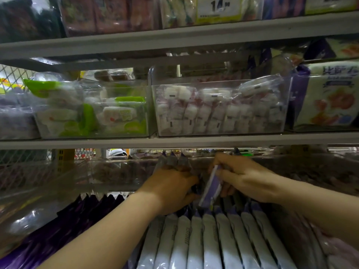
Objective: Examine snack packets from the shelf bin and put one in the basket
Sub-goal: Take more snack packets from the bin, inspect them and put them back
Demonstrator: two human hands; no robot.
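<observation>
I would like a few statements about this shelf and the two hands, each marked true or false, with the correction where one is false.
1. The right hand pinches a purple packet. True.
2. The left hand rests on the top shelf. False: it grips upright packets low down, beside the right hand.
3. The clear bin above the hands holds white-and-pink packets. True.
4. A basket hangs from the left arm. False: no basket is in view.
</observation>
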